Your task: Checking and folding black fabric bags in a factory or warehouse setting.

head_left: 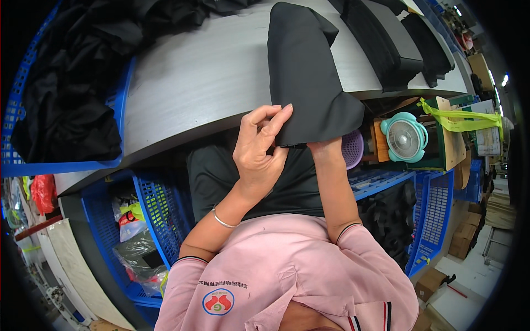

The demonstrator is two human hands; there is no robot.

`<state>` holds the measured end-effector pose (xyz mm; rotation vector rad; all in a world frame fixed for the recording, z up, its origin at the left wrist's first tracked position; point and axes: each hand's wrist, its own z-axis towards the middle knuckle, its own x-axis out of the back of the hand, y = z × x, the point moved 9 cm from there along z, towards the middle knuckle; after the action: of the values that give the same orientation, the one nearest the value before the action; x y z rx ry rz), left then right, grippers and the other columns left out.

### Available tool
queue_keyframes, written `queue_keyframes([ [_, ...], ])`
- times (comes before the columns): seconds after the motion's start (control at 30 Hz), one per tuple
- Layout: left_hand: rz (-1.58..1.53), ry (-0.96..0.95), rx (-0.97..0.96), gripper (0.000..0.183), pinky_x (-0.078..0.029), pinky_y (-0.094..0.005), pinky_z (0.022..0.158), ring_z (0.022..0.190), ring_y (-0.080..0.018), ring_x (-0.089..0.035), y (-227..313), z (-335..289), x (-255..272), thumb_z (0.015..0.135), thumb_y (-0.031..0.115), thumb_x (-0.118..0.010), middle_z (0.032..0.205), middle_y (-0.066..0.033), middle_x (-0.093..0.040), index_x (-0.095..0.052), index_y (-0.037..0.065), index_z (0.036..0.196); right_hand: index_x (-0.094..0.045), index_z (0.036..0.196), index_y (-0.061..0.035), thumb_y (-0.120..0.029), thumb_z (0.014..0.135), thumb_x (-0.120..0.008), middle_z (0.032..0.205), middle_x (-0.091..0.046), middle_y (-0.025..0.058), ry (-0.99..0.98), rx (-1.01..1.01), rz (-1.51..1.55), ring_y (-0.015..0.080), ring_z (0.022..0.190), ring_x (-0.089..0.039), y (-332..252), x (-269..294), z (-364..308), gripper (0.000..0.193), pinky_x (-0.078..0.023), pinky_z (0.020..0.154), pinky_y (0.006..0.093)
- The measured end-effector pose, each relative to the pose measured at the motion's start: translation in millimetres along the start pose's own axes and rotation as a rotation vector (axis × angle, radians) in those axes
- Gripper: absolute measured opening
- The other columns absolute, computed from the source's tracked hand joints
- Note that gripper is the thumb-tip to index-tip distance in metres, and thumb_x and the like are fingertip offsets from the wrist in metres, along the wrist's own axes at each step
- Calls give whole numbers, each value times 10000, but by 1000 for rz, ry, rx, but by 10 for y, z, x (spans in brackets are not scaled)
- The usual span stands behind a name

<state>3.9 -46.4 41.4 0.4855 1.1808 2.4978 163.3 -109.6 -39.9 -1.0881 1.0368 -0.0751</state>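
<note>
Cloth [306,77] hides right fingers; fan [403,138] nearby.

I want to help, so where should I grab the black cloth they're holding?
Maybe pinch the black cloth by its far end, from across the table: that end reaches over it, away from the left hand at the left edge.

pink short-sleeved shirt [292,254] | dark-striped cuffs [193,258] | round chest emblem [218,302] | silver bangle [223,220] | black trousers [301,190]

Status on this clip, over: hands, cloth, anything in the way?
Left hand at lower left edge of black cloth. Right hand mostly hidden by it. Cloth extends over grey table. Purple basket beside right wrist, apparently not blocking.
</note>
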Motion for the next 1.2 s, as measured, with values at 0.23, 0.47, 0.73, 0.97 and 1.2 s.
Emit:
queue_keyframes([
  [0.23, 23, -51, 12, 650, -528, -280, 728, 894, -185, -598, -27, -63, 25, 661, -179, -599, 1220, -109, -575, -671, 57, 1262, -418, 1436, -67, -332, 1031, -493, 1383, -525, 94, 14, -61, -49, 246, 1231, -554, 79, -9, 21, 489, -490, 1019, 402],
  [0.47, -7, 2, -16, 508, -530, -296, 765, 931, -206, -622, -73, -70, 135, 764, -122, -601, 1243, -133, -608, -663, 1, 1253, -388, 1457, -71, -309, 1039, -490, 1405, -510, 78, 44, -111, 55, 244, 1246, -544, 278, 157, 86, 491, -474, 1038, 391],
  [0.73, 1, 145, 513, 313, -494, -236, 620, 677, -75, -583, -996, -403, 326, 949, -32, -521, 851, -66, -703, -666, -21, 1227, -604, 1205, 28, -97, 943, -592, 1198, -651, 125, -330, -134, -1068, 221, 1060, -612, 94, -326, 115, 290, -491, 936, 338],
  [0.97, -537, 79, 750, 249, -457, -222, 587, 629, -49, -528, -1279, -733, -199, 1016, 128, -553, 740, -17, -649, -624, -3, 816, -540, 1222, 124, -253, 871, -635, 1116, -593, 334, -400, 281, -1749, 450, 928, -644, 104, -950, -159, 524, -526, 858, 472],
  [1.2, -610, 17, 962, 335, -434, -226, 580, 630, -48, -510, -1343, -827, -450, 1014, 193, -577, 667, -7, -584, -551, 44, 715, -513, 1314, 54, -96, 884, -565, 1199, -587, 307, -389, -58, -1627, 467, 1119, -569, 392, -605, 31, 458, -416, 1007, 513],
])
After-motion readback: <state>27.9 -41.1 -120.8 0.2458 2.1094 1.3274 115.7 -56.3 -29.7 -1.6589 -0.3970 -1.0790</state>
